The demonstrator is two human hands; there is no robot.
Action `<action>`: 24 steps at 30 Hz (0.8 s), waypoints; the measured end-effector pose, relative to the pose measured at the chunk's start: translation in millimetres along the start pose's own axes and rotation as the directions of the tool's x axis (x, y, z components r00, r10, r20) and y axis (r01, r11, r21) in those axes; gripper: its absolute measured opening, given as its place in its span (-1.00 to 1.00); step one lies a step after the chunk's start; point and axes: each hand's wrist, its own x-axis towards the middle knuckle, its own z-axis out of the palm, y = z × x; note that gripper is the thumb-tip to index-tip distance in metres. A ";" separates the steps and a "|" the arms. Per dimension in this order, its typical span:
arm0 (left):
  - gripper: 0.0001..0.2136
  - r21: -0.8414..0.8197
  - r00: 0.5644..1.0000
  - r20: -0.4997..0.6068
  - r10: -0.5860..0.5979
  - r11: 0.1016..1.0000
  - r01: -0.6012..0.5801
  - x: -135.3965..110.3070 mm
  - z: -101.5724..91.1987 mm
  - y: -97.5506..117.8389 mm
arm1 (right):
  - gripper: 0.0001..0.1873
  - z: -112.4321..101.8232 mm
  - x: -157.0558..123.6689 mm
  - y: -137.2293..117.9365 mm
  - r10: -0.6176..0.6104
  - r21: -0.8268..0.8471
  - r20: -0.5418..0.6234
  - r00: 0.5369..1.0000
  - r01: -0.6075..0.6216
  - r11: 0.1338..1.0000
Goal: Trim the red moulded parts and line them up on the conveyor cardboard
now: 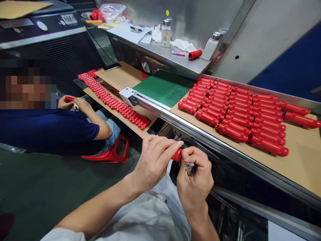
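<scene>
My left hand is wrapped around a red plastic tube, with only its open end showing past the fingers. Right at that end, my right hand is closed in a pinch, thumb and forefinger at the tube's rim. Something small with a shiny, partly dark end shows inside the curled right fingers; its kind is not clear. Both hands are above my lap, in front of the conveyor's metal rail.
Rows of similar red tubes lie on cardboard at the right. A line of red pieces runs along the left board. A green conveyor belt lies between. A co-worker sits at left. Dispenser bottles stand on the metal shelf.
</scene>
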 end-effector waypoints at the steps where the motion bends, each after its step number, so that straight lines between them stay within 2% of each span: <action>1: -0.55 0.006 1.000 0.002 0.002 1.000 -0.002 -0.2 1.1 0.4 | -0.66 3.4 -1.5 1.9 -0.020 -0.033 -0.006 1.000 0.020 0.999; 3: -0.55 0.008 1.000 0.003 0.001 1.000 -0.001 -0.8 2.9 0.9 | -0.67 9.1 -3.1 3.6 -0.055 -0.066 -0.015 0.998 0.054 0.996; 5: -0.55 -0.008 1.000 0.007 -0.006 1.000 0.006 -2.2 4.1 0.0 | -0.72 11.1 -2.2 1.8 -0.044 -0.019 -0.036 0.998 0.044 0.999; 7: -0.53 -0.038 1.000 0.017 -0.009 0.999 0.010 -4.5 4.5 -2.6 | -0.78 6.9 2.4 -3.2 0.137 0.195 -0.016 0.990 -0.131 0.972; 8: -0.51 -0.057 0.999 0.028 -0.017 0.998 0.019 -5.9 4.3 -4.4 | -0.76 2.2 6.0 -6.4 0.286 0.352 0.065 0.956 -0.290 0.890; 9: -0.50 -0.077 0.999 0.039 -0.030 0.996 0.033 -7.3 3.8 -6.3 | -0.71 -3.9 10.0 -9.3 0.423 0.495 0.205 0.882 -0.467 0.733; 10: -0.48 -0.099 0.998 0.049 -0.050 0.994 0.054 -8.6 3.0 -8.3 | -0.65 -10.9 14.1 -11.5 0.506 0.581 0.367 0.780 -0.618 0.530; 11: -0.48 -0.120 0.996 0.058 -0.073 0.990 0.079 -9.6 1.9 -10.0 | -0.60 -18.2 17.7 -12.5 0.531 0.610 0.496 0.687 -0.711 0.351; 12: -0.48 -0.142 0.993 0.065 -0.096 0.984 0.104 -10.3 0.8 -11.5 | -0.58 -25.1 20.5 -12.1 0.531 0.616 0.554 0.641 -0.745 0.257; 13: -0.48 -0.167 0.991 0.071 -0.114 0.978 0.124 -10.6 -0.4 -12.5 | -0.61 -31.3 22.1 -10.1 0.546 0.620 0.532 0.647 -0.737 0.269; 14: -0.50 -0.189 0.989 0.073 -0.128 0.972 0.139 -10.6 -1.5 -13.1 | -0.66 -36.5 22.5 -6.8 0.569 0.601 0.447 0.691 -0.702 0.382; 15: -0.51 -0.210 0.988 0.070 -0.137 0.966 0.149 -10.4 -2.4 -13.3 | -0.71 -40.6 21.9 -2.6 0.568 0.520 0.332 0.753 -0.649 0.555; 16: -0.53 -0.227 0.987 0.065 -0.144 0.962 0.155 -10.1 -3.0 -13.1 | -0.74 -43.8 20.7 2.0 0.525 0.370 0.231 0.819 -0.573 0.731; 17: -0.55 -0.238 0.987 0.058 -0.150 0.958 0.160 -9.7 -3.3 -12.6 | -0.76 -46.4 19.4 6.5 0.444 0.183 0.180 0.878 -0.474 0.862; 18: -0.57 -0.247 0.987 0.047 -0.155 0.955 0.162 -9.4 -3.2 -12.0 | -0.77 -48.6 18.2 10.3 0.344 0.007 0.181 0.921 -0.351 0.936; 19: -0.59 -0.255 0.986 0.037 -0.160 0.953 0.164 -9.2 -2.8 -11.3 | -0.77 -50.5 17.5 13.1 0.238 -0.120 0.220 0.946 -0.216 0.969; 21: -0.61 -0.276 0.987 0.019 -0.161 0.948 0.160 -9.2 -1.6 -9.7 | -0.73 -54.3 17.8 15.1 0.031 -0.234 0.306 0.952 0.044 0.971; 22: -0.61 -0.291 0.987 0.011 -0.160 0.944 0.156 -9.4 -1.0 -8.8 | -0.65 -56.1 18.6 14.5 -0.050 -0.261 0.328 0.943 0.141 0.955; 24: -0.57 -0.304 0.988 0.010 -0.154 0.941 0.150 -10.1 -0.3 -7.0 | -0.51 -59.3 20.4 11.4 -0.142 -0.315 0.355 0.924 0.261 0.912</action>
